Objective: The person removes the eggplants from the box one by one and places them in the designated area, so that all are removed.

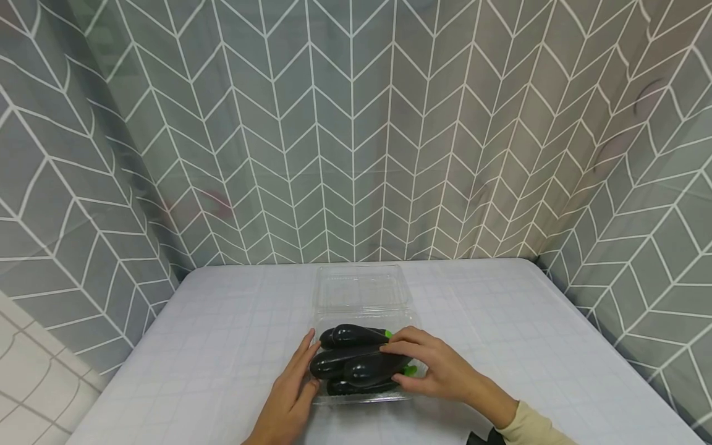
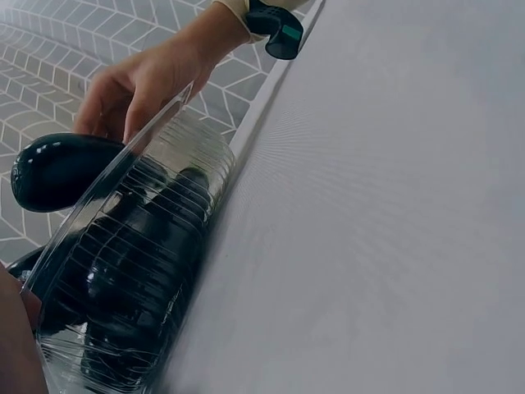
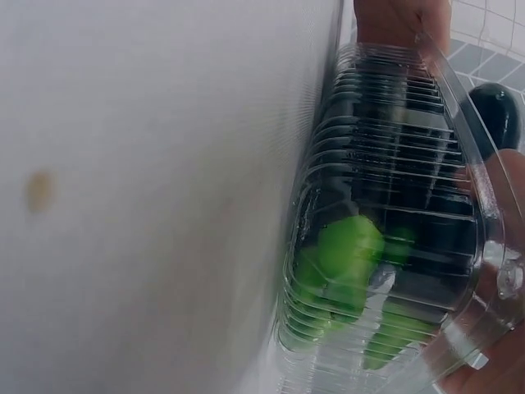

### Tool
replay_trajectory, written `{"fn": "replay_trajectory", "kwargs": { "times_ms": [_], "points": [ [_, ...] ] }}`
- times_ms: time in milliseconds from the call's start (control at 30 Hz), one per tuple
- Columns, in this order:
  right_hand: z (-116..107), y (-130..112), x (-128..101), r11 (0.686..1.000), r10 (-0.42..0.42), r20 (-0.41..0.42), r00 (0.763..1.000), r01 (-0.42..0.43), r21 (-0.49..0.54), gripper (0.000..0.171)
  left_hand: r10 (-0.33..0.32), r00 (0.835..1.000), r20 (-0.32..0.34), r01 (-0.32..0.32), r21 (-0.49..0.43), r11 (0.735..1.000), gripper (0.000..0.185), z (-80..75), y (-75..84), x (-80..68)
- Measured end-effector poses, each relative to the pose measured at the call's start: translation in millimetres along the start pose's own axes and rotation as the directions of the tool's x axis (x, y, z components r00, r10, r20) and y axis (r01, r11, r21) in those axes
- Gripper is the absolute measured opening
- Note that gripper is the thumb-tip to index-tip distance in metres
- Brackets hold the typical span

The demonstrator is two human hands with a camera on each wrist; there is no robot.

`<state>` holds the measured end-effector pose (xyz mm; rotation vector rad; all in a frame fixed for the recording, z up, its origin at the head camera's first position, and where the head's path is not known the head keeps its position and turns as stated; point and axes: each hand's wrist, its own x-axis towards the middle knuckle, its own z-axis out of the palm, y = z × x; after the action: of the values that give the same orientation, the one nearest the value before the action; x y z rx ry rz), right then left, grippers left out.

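Observation:
A clear plastic clamshell tray (image 1: 363, 400) sits near the table's front edge, with its lid (image 1: 360, 285) folded open behind it. Several dark eggplants (image 1: 349, 335) with green stems (image 3: 349, 246) are piled in it. My right hand (image 1: 434, 364) lies over the right end of the top eggplant (image 1: 367, 369), fingers curved across it and thumb below by the stem. My left hand (image 1: 292, 386) rests flat against the tray's left side, fingers straight. In the left wrist view the tray wall (image 2: 156, 246) is close, with an eggplant (image 2: 57, 168) and my right hand (image 2: 156, 78) above it.
The table (image 1: 222, 334) wears a pale grid-patterned cloth. Grey chevron-patterned curtains (image 1: 356, 136) close in the back and both sides. A dark band with a green part (image 2: 279, 29) sits on my right wrist.

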<state>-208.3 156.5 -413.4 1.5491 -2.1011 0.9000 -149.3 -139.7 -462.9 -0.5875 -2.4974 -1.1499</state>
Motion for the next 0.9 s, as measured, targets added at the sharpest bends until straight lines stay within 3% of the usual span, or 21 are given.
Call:
{"fn": "replay_trajectory", "kwargs": {
  "times_ms": [133, 400, 500, 733, 900],
  "points": [
    [0, 1, 0, 1.0, -0.01, -0.011, 1.0, 0.01, 0.006, 0.048, -0.024, 1.0, -0.017, 0.024, 0.002, 1.0, 0.061, 0.3, 1.6, 0.8],
    [0, 1, 2, 0.999, -0.038, -0.035, 0.999, 0.039, 0.029, 0.049, 0.019, 1.0, -0.011, -0.019, -0.008, 1.0, 0.06, -1.8, 1.3, 0.3],
    [-2, -1, 4, 0.998, -0.053, -0.043, 0.998, 0.055, 0.044, 0.048, 0.0, 1.0, -0.018, 0.0, -0.003, 1.0, 0.06, -1.2, 1.1, 0.2],
    [-22, -29, 24, 0.994, -0.085, -0.097, 0.992, 0.091, 0.062, 0.051, -0.019, 1.0, -0.014, 0.019, 0.003, 1.0, 0.06, 0.3, 3.7, 1.3],
    [-20, -13, 15, 0.994, -0.086, -0.106, 0.991, 0.092, 0.051, 0.048, -0.006, 1.0, -0.016, 0.006, 0.008, 1.0, 0.06, 0.3, 2.3, -0.2]
  ]
}}
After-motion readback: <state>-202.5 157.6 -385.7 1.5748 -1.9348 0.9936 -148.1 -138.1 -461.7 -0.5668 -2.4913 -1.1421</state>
